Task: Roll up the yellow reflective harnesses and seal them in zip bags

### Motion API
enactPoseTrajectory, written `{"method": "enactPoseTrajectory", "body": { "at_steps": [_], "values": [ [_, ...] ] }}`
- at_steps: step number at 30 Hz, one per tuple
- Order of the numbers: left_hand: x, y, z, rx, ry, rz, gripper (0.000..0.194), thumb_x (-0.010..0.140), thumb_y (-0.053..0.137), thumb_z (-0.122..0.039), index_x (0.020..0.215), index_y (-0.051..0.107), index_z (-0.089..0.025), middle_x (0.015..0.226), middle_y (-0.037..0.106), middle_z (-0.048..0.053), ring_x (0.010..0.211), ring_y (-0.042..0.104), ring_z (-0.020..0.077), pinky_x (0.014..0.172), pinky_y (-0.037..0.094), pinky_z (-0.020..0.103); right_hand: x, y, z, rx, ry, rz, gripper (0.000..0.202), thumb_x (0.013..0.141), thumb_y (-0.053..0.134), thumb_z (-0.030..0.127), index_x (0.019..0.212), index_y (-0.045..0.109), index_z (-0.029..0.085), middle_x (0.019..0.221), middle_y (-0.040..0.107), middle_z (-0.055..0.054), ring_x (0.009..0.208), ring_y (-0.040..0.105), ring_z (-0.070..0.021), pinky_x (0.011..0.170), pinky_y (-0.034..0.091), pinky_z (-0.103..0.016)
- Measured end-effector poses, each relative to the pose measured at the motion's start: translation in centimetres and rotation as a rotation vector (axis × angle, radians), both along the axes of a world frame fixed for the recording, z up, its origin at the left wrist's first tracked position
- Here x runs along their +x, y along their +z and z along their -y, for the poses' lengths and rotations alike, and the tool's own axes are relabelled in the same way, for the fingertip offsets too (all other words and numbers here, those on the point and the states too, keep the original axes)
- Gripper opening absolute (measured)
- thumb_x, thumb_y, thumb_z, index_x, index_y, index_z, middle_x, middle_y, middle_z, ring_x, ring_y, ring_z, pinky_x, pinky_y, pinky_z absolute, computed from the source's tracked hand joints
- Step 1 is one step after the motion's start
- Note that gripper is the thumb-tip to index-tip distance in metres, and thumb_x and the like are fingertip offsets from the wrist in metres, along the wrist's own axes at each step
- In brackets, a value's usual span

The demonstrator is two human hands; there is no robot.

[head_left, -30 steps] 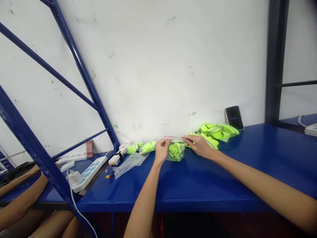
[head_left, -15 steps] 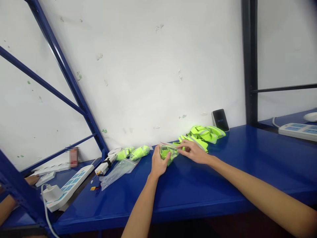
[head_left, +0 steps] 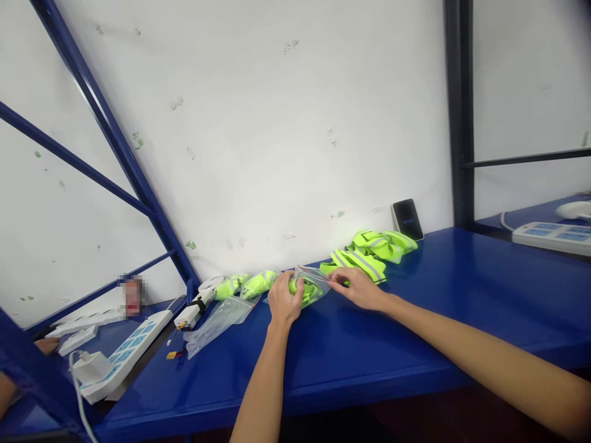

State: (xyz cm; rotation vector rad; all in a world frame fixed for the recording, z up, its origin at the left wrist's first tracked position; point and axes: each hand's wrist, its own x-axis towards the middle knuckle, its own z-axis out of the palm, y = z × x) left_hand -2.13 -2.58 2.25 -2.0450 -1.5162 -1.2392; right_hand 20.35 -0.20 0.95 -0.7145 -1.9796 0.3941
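Observation:
My left hand (head_left: 285, 298) is wrapped round a clear plastic bag (head_left: 312, 289) that has a folded yellow-green piece of fabric inside. At the bag's upper right edge, by a red line, the fingertips of my right hand (head_left: 353, 287) pinch the plastic. Behind my right hand lies a loose heap of yellow-green fabric (head_left: 383, 245) with grey reflective strips. Two bundles, a left one (head_left: 231, 286) and a right one (head_left: 259, 283), rest to the left of my left hand. In front of them lie flat clear bags (head_left: 219, 323).
The blue table (head_left: 360, 351) meets a white wall. A phone-like device (head_left: 408, 219) leans at the back right. Left are a white box with wires (head_left: 194, 309), a power strip (head_left: 127, 354) and a blue frame post (head_left: 124, 147). Another person's hand (head_left: 46, 346) shows at far left.
My left hand and the bag have moved slightly left and lower. The bag's opening edge is now stretched between both hands. The camera view has shifted a little.

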Motion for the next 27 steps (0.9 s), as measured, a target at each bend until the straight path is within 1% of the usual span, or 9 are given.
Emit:
{"method": "enactPoseTrajectory", "body": {
  "at_steps": [2, 4, 6, 8, 12, 14, 19, 23, 27],
  "values": [
    [0.3, 0.2, 0.4, 0.04, 0.002, -0.014, 0.026, 0.091, 0.046, -0.037, 0.103, 0.061, -0.02, 0.097, 0.067, 0.008, 0.098, 0.06, 0.0253, 0.089, 0.043, 0.039, -0.6, -0.5, 0.1, -0.069, 0.034, -0.093, 0.016, 0.086, 0.058, 0.032, 0.075, 0.057, 0.02, 0.077, 0.066, -0.003, 0.07, 0.062, -0.0171, 0.069, 0.051, -0.03],
    [0.5, 0.5, 0.7, 0.067, -0.079, -0.013, 0.027, 0.093, 0.045, -0.033, 0.111, 0.059, -0.02, 0.111, 0.066, 0.009, 0.114, 0.055, 0.026, 0.099, 0.038, 0.041, -1.0, -0.9, 0.1, -0.154, 0.076, -0.174, 0.01, 0.083, 0.059, 0.029, 0.089, 0.058, 0.02, 0.077, 0.066, -0.002, 0.07, 0.064, -0.0172, 0.071, 0.053, -0.031],
    [0.8, 0.6, 0.9, 0.052, -0.195, 0.026, 0.029, 0.095, 0.042, -0.031, 0.119, 0.055, -0.02, 0.124, 0.061, 0.009, 0.125, 0.049, 0.0236, 0.104, 0.036, 0.039, -1.1, -1.2, 0.1, -0.203, 0.107, -0.195, 0.027, 0.083, 0.059, 0.026, 0.109, 0.056, 0.02, 0.082, 0.068, -0.002, 0.074, 0.067, -0.0178, 0.074, 0.055, -0.032],
    [1.0, 0.7, 1.0, 0.0, -0.276, 0.065, 0.027, 0.096, 0.039, -0.031, 0.117, 0.054, -0.02, 0.121, 0.062, 0.008, 0.119, 0.054, 0.021, 0.099, 0.04, 0.035, -1.1, -1.2, 0.2, -0.161, 0.091, -0.162, 0.036, 0.083, 0.058, 0.025, 0.118, 0.055, 0.021, 0.091, 0.069, -0.005, 0.082, 0.067, -0.0195, 0.08, 0.054, -0.035],
    [1.7, 0.7, 1.3, -0.092, -0.277, 0.032, 0.021, 0.097, 0.038, -0.033, 0.102, 0.055, -0.021, 0.089, 0.067, 0.003, 0.083, 0.064, 0.0173, 0.078, 0.045, 0.028, -1.4, -0.4, 1.1, 0.006, 0.02, -0.127, 0.032, 0.083, 0.062, 0.028, 0.114, 0.061, 0.021, 0.11, 0.066, -0.008, 0.1, 0.062, -0.023, 0.09, 0.049, -0.039],
    [2.0, 0.7, 1.4, -0.088, -0.251, -0.027, 0.021, 0.097, 0.038, -0.034, 0.101, 0.054, -0.021, 0.089, 0.067, 0.003, 0.08, 0.063, 0.0172, 0.075, 0.044, 0.028, -1.7, -0.1, 1.5, -0.002, 0.022, -0.162, 0.029, 0.085, 0.06, 0.032, 0.113, 0.062, 0.022, 0.106, 0.067, -0.007, 0.095, 0.062, -0.022, 0.085, 0.049, -0.036],
    [2.6, 0.9, 1.9, -0.094, -0.21, -0.098, 0.024, 0.097, 0.037, -0.035, 0.107, 0.055, -0.022, 0.091, 0.069, 0.003, 0.079, 0.063, 0.0169, 0.071, 0.041, 0.026, -2.4, -0.5, 1.5, -0.147, 0.105, -0.214, 0.025, 0.089, 0.056, 0.04, 0.1, 0.067, 0.02, 0.083, 0.068, -0.005, 0.074, 0.062, -0.0183, 0.066, 0.048, -0.03],
    [2.9, 2.6, 2.0, -0.206, -0.135, -0.076, 0.028, 0.097, 0.036, -0.037, 0.093, 0.06, -0.023, 0.074, 0.066, 0.001, 0.067, 0.06, 0.0157, 0.063, 0.036, 0.025, -2.7, -1.1, 0.7, -0.278, 0.144, -0.27, 0.024, 0.086, 0.058, 0.041, 0.089, 0.067, 0.019, 0.076, 0.064, -0.002, 0.063, 0.056, -0.0151, 0.058, 0.044, -0.028],
    [3.7, 4.7, 1.3, -0.344, -0.261, -0.148, 0.029, 0.093, 0.04, -0.033, 0.075, 0.06, -0.02, 0.068, 0.064, 0.001, 0.064, 0.057, 0.015, 0.061, 0.034, 0.025, -2.8, -1.2, 0.2, -0.448, 0.2, -0.363, 0.027, 0.081, 0.063, 0.044, 0.079, 0.064, 0.017, 0.06, 0.055, 0.002, 0.051, 0.047, -0.0118, 0.049, 0.036, -0.025]
  ]
}}
